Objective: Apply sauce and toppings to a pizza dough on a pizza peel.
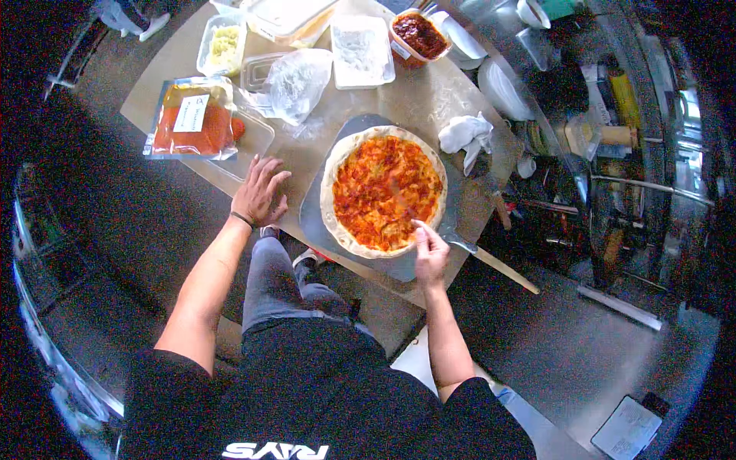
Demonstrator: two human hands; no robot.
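Observation:
A round pizza base with red sauce (pixel 388 192) and a pale raised rim lies on a metal pizza peel (pixel 313 221). The peel's wooden handle (pixel 509 270) points to the lower right, past the table edge. My right hand (pixel 431 256) is over the pizza's lower right rim, thumb and forefinger close together; whether something small is between them I cannot tell. My left hand (pixel 261 190) is at the near left table edge, fingers apart and holding nothing. Beyond it a labelled plastic pouch of red-orange food (pixel 201 129) lies by a clear plastic lid (pixel 261 138).
Along the table's far side stand a tub of pale yellow food (pixel 224 49), a white powder container (pixel 362 52), a tub of dark red sauce (pixel 420 35) and a crumpled plastic bag (pixel 299 83). A white cloth (pixel 467 138) lies right of the pizza. Another person's foot (pixel 154 26) shows upper left.

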